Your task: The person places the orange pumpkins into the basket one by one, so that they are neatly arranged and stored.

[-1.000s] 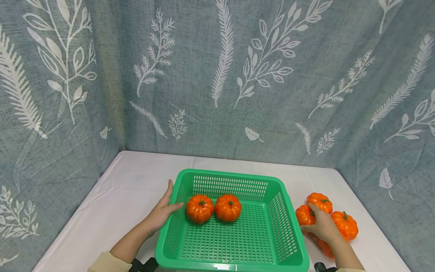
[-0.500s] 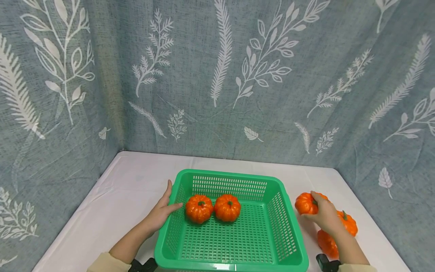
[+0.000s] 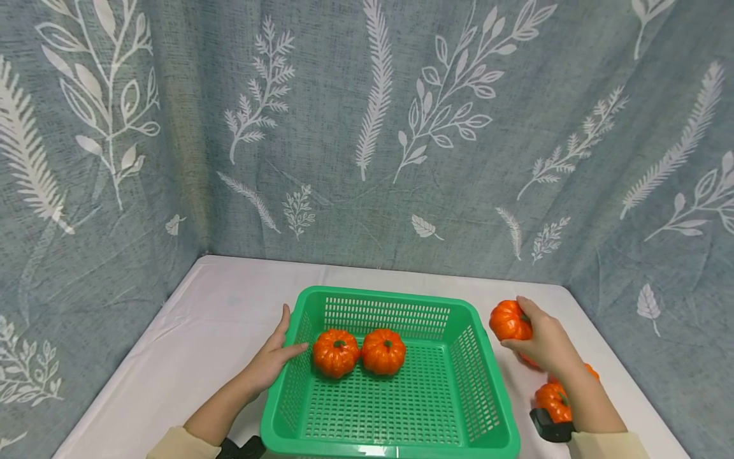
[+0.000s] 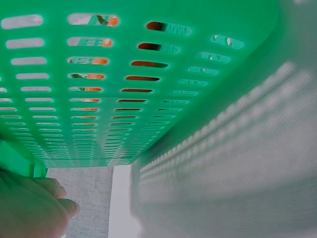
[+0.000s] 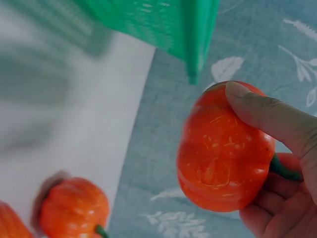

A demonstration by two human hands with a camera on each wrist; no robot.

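My right hand [image 3: 541, 336] holds a small orange pumpkin [image 3: 509, 320] just off the right rim of a green plastic basket [image 3: 487, 382]. In the right wrist view, the thumb lies over one side of that held pumpkin [image 5: 223, 148], with the fingers under the other and its green stem toward the palm. My left hand [image 3: 274, 357] rests on the basket's left rim, thumb over the edge and fingers straight along the outside. Two more pumpkins, a left one [image 3: 336, 353] and a right one [image 3: 383, 351], sit side by side in the basket's left half.
On the white-covered table [image 3: 246, 287], right of the basket, lie more pumpkins, one near the wrist [image 3: 554, 401]; the right hand and forearm partly hide them. A grey-blue leaf-print curtain [image 3: 344, 127] hangs behind and along both sides.
The right hand has taken a pumpkin from the group on the right and lifted it up and away. The left hand and the basket have stayed in place.
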